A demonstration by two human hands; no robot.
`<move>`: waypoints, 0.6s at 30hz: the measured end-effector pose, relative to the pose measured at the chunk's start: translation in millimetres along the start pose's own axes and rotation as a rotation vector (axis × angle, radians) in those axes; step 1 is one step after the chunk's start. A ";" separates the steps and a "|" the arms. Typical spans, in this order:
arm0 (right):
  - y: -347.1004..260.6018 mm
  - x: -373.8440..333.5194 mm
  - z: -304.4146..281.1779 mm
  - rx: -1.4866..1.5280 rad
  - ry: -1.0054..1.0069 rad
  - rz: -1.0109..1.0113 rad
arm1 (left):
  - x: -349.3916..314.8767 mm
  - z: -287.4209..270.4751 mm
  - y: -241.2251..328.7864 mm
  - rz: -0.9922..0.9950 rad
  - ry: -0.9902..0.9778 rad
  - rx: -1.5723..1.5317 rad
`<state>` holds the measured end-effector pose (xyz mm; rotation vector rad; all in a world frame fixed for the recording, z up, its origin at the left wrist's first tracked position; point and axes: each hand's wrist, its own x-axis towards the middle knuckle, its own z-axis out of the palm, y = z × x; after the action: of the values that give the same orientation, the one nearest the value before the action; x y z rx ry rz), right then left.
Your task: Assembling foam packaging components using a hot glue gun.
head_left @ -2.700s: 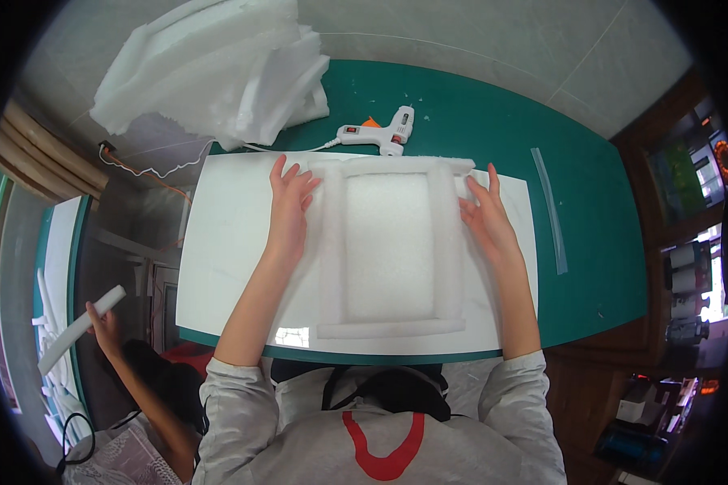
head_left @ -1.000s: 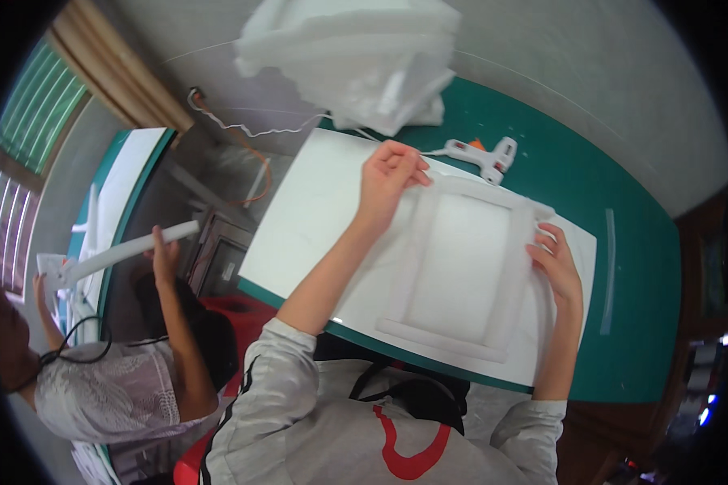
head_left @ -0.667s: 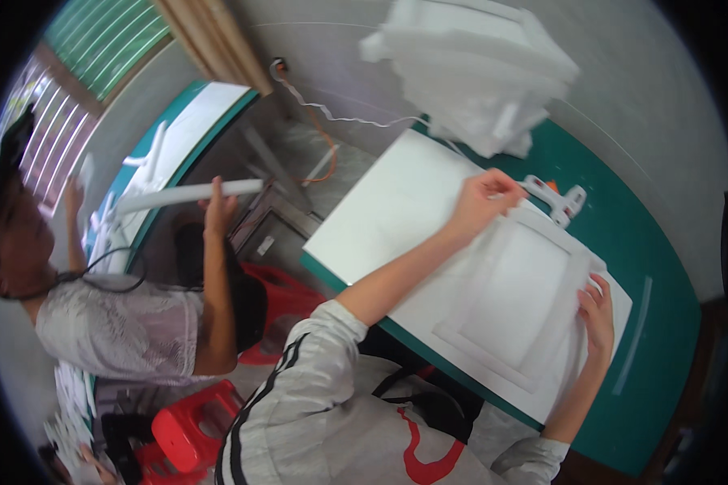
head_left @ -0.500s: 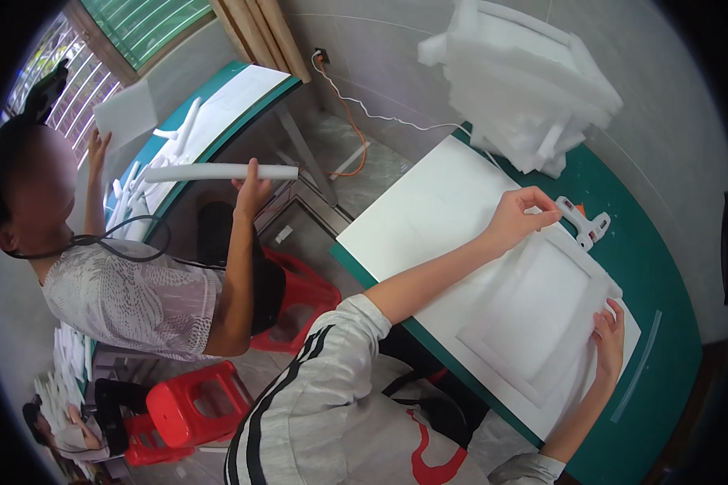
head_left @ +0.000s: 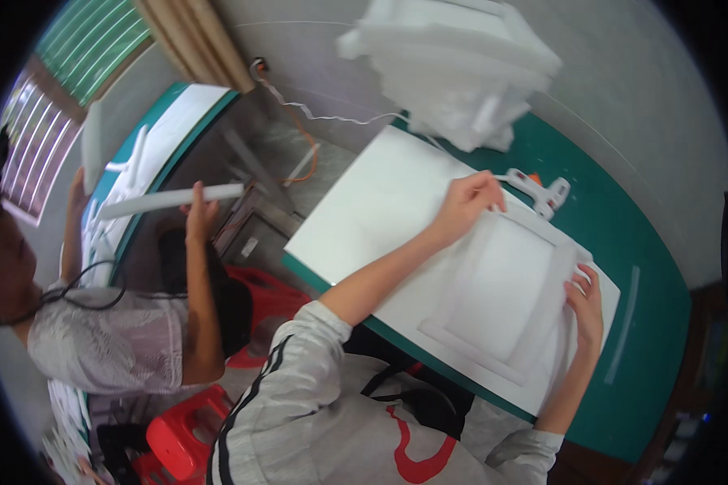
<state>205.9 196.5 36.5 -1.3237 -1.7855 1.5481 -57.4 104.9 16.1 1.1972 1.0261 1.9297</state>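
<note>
A white foam panel [head_left: 505, 279] with raised strips along its edges, like a shallow frame, lies on a white board [head_left: 364, 206]. My left hand [head_left: 471, 204] is at the panel's far left corner, its fingers bent and pinched together. What they hold, if anything, is too small to make out. My right hand [head_left: 586, 307] grips the panel's right side, fingers curled over the edge and the thumb hidden. Just beyond my left hand, a white glue gun [head_left: 542, 192] with an orange part lies on the green table [head_left: 598, 218].
A tall stack of white foam pieces [head_left: 461, 73] stands at the back of the table. A clear strip [head_left: 623, 323] lies right. On the left, a co-worker [head_left: 113, 339] holds a foam strip [head_left: 170, 200] and a foam sheet [head_left: 93, 145]. Red stools [head_left: 188, 432] stand below.
The whole view has shifted, so most things sit farther left. My left fingers have closed more at the panel's corner. The co-worker's foam sheet has turned nearly edge-on.
</note>
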 end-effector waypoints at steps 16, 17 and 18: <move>6.1 6.5 -0.8 -0.077 0.216 -0.317 | -16.1 13.5 78.5 0.798 0.417 0.826; 6.0 7.1 -0.6 -0.158 0.244 -0.421 | -22.1 16.2 87.0 0.569 0.412 0.866; 3.7 4.7 1.5 -0.161 0.251 -0.421 | -29.2 17.1 91.2 0.339 0.401 0.898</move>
<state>204.0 199.5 31.5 -1.0639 -1.9012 0.9883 -40.8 40.8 87.4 1.5398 2.1704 2.0608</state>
